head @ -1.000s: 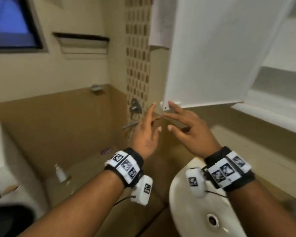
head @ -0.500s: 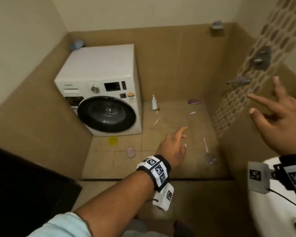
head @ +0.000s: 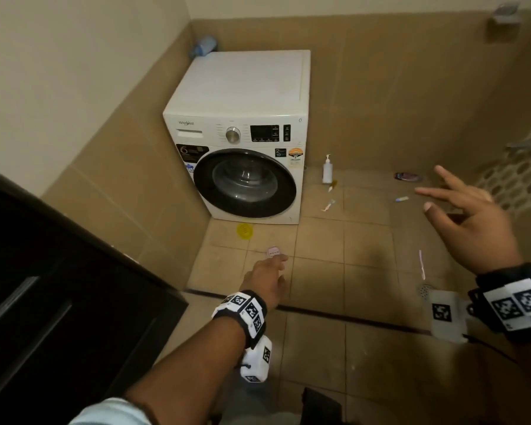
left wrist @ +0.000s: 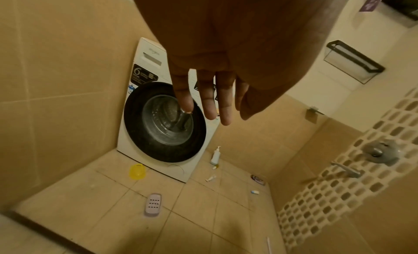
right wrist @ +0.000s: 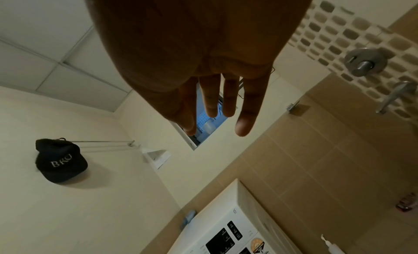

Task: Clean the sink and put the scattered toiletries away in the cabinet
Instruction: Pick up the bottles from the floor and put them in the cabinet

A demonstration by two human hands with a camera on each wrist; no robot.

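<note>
The left hand (head: 265, 279) reaches down with fingers straight and apart, holding nothing, its fingertips just short of the pale pink slotted plastic soap dish (head: 273, 251) on the tan tiled floor (head: 319, 271). The right hand (head: 469, 222) hovers with fingers spread, empty; beyond it lie a white pump bottle (head: 327, 170) beside the white front-loading washing machine (head: 242, 96) and a pink toothbrush (head: 421, 264) below the palm.

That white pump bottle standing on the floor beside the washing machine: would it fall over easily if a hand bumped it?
Probably. The pump bottle is tall and narrow and stands upright on the floor tiles, so a sideways knock near its top would likely tip it. It looks like plastic, so probably light and unlikely to break. How full it is cannot be told.
</note>
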